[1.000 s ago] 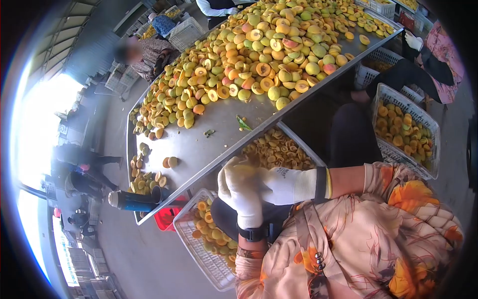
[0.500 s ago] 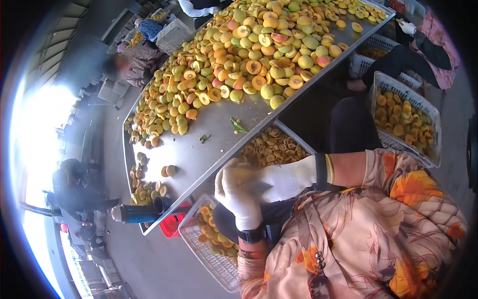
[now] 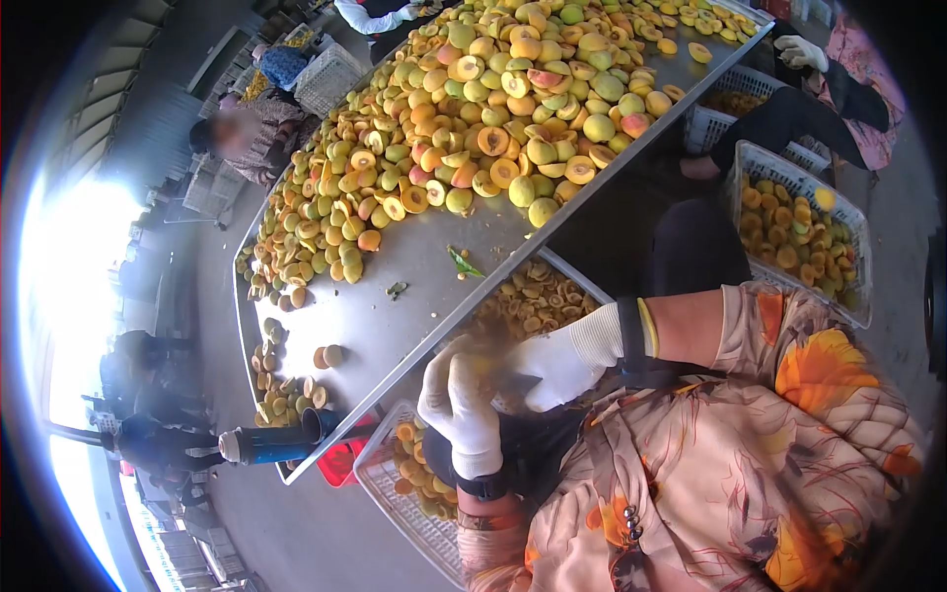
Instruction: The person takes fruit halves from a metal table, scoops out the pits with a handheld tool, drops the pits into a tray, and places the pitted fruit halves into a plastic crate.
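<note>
Both of my hands are in white gloves, close together just below the metal table's edge. My left hand, with a dark band at its wrist, has its fingers curled inward. Facing it, my right hand is closed too, its fingertips smeared by motion. Something brownish and blurred lies between them; I cannot make out what it is. Beneath my hands and the table edge is a crate of brownish cut fruit pieces. A big heap of whole and halved peach-like fruit covers much of the table.
A white crate of fruit halves stands at right, with a blurred yellow piece over it. Another crate is at my left knee. A blue cylinder sits by the table corner. A co-worker's gloved hand shows at upper right.
The view has shifted slightly. My hands stay together, but the left one's fingers are more bent. A blurred yellow piece now shows over the right crate, and the co-worker's gloved hand has shifted.
</note>
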